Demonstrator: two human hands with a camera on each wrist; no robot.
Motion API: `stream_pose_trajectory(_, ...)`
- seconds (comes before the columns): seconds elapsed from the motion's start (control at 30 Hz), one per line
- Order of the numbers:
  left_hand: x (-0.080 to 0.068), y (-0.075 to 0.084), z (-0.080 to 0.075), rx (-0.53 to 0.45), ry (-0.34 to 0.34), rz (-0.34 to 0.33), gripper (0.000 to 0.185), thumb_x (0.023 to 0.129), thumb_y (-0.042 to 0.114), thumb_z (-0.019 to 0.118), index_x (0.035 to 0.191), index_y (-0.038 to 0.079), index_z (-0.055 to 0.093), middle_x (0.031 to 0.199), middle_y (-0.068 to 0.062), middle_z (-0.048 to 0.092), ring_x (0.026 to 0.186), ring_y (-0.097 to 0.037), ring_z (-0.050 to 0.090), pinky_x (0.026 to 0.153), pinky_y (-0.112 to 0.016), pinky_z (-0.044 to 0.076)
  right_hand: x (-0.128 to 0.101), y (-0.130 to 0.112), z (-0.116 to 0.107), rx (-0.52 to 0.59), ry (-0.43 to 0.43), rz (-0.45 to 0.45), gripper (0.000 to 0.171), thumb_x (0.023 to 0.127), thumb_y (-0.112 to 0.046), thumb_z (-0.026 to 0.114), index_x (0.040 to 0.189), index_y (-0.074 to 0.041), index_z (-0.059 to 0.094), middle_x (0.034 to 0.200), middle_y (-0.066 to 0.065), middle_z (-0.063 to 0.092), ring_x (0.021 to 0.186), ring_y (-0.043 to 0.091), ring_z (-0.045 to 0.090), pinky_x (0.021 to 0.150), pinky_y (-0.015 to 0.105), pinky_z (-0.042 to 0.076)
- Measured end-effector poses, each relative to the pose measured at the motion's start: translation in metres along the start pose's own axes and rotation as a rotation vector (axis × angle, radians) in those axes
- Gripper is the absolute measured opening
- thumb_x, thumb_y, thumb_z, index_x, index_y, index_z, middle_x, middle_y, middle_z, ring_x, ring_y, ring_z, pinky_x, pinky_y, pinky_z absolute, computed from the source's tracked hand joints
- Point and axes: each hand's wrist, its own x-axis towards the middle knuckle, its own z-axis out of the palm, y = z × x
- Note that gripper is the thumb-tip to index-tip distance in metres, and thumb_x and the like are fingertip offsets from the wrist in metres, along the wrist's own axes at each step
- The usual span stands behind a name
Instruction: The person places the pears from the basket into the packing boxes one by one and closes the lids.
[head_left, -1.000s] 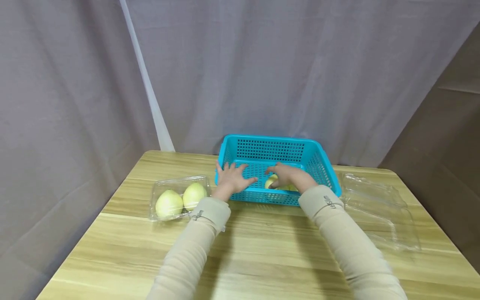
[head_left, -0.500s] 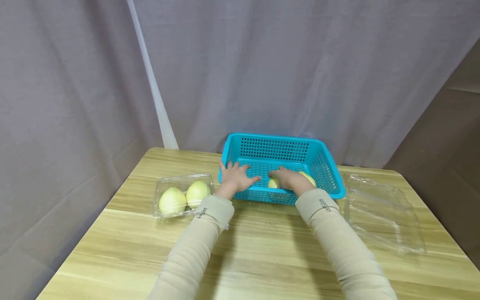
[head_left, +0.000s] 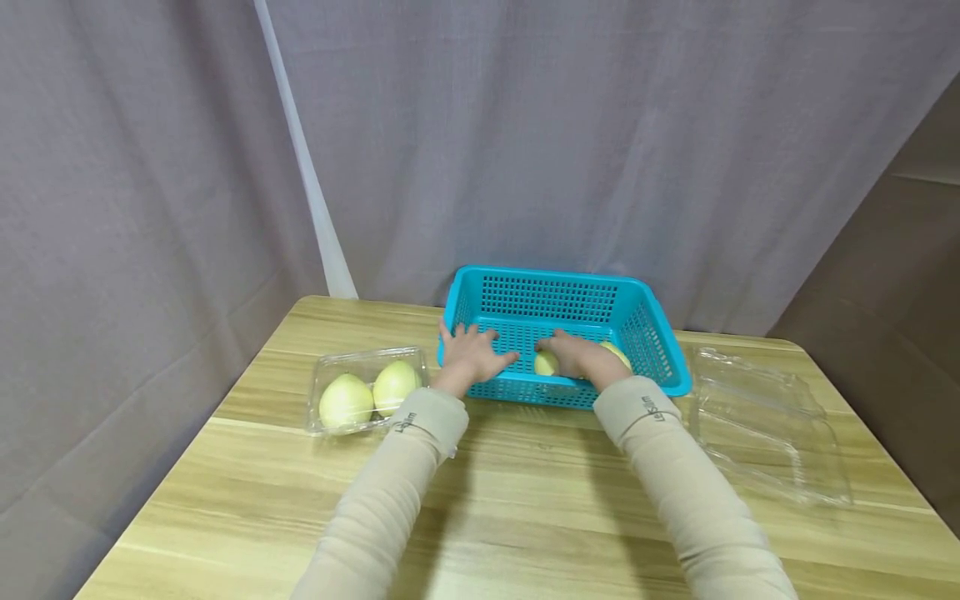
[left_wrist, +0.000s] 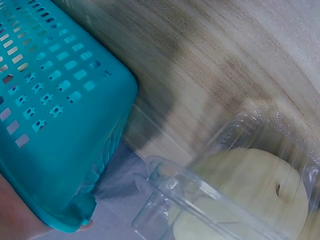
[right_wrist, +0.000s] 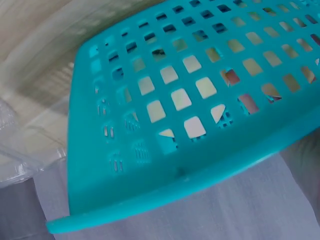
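A blue slotted basket stands at the back of the wooden table. My left hand rests with spread fingers on its near left rim. My right hand is inside the basket, fingers curled over a yellow-green fruit. A second fruit peeks out to the right of that hand. The left wrist view shows the basket corner beside a clear tray holding a fruit. The right wrist view shows only the basket wall from outside.
A clear plastic tray with two yellow-green fruits lies left of the basket. A clear clamshell with nothing in it lies to the right. Grey curtains hang behind the table.
My right hand has settled lower in the basket and a second fruit now shows beside it. The left hand stays on the rim. Little differs from half a second ago.
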Motion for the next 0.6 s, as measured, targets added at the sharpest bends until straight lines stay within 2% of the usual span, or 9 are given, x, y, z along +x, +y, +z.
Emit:
stream_pose_trajectory(0.1,0.001,0.001,-0.001,0.008,0.002,0.0,0.066,0.089,0.068,0.037,0.14,0.027,0.045,0.149,-0.008,0.039,0.141,-0.035,0.028,0.114,-0.063,-0.003,-0.002,0.001,-0.002,-0.001,0.051,-0.034,0.05,0.086,-0.015,0.069,0.131,-0.006,0.051,0.134,0.029,0.041,0.105,0.037,0.056,0.087,0.049,0.05)
stream_pose_trajectory(0.27,0.0,-0.002,-0.002,0.007,0.004,-0.007,0.065,0.089,0.067,0.037,0.14,0.027,0.046,0.149,-0.008,0.039,0.141,-0.035,0.028,0.114,-0.062,-0.003,-0.006,0.002,-0.006,0.002,0.099,-0.061,0.053,0.081,-0.015,0.074,0.128,-0.005,0.054,0.123,0.025,0.046,0.093,0.03,0.057,0.079,0.043,0.052)
stream_pose_trajectory(0.4,-0.001,-0.006,-0.002,-0.008,-0.006,-0.026,0.064,0.089,0.066,0.039,0.14,0.027,0.046,0.148,-0.008,0.039,0.14,-0.035,0.028,0.114,-0.062,-0.004,-0.007,0.001,-0.01,0.009,0.113,-0.057,0.056,0.081,-0.018,0.074,0.131,-0.007,0.052,0.118,0.022,0.047,0.09,0.029,0.056,0.075,0.041,0.051)
stream_pose_trajectory(0.6,0.0,-0.009,-0.001,0.003,-0.003,-0.039,0.065,0.089,0.068,0.038,0.14,0.028,0.046,0.149,-0.007,0.038,0.141,-0.034,0.028,0.114,-0.062,-0.005,-0.009,0.003,-0.015,0.068,0.145,-0.086,0.059,0.081,-0.019,0.071,0.134,-0.007,0.05,0.125,0.024,0.043,0.097,0.033,0.052,0.074,0.041,0.05)
